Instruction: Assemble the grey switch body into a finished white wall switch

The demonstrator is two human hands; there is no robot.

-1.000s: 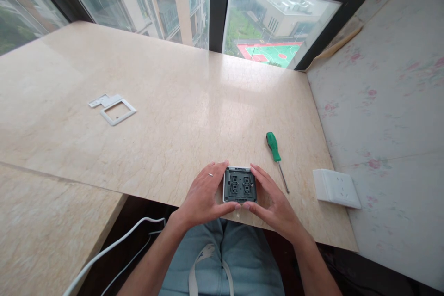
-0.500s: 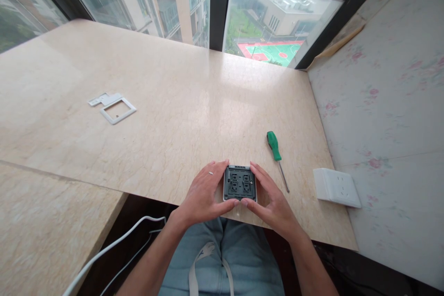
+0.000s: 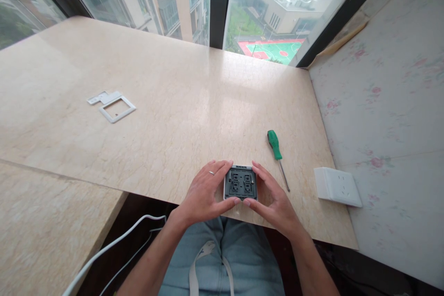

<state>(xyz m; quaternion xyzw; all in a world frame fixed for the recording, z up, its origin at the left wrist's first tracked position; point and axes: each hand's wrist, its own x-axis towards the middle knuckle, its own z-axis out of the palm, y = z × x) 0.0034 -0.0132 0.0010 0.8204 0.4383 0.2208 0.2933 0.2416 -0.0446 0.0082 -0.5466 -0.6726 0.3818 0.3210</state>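
A square grey switch module [image 3: 240, 183] with its inner mechanism facing up rests near the front edge of the marble table [image 3: 166, 101]. My left hand [image 3: 204, 194], with a ring on one finger, grips its left side, thumb along the near edge. On the other side my right hand [image 3: 272, 199] clasps it, thumb meeting the left thumb at the near edge. Both hands are closed round the module.
A green-handled screwdriver [image 3: 276, 152] lies just right of my right hand. A white wall socket [image 3: 337, 187] sits further right on a floral-patterned surface. A white frame plate [image 3: 117, 109] and a small white part [image 3: 100, 97] lie far left. A white cable [image 3: 114, 245] hangs below the table.
My hands and the module have stayed almost still. The fingers shifted slightly on its edges and the view tilted a little.
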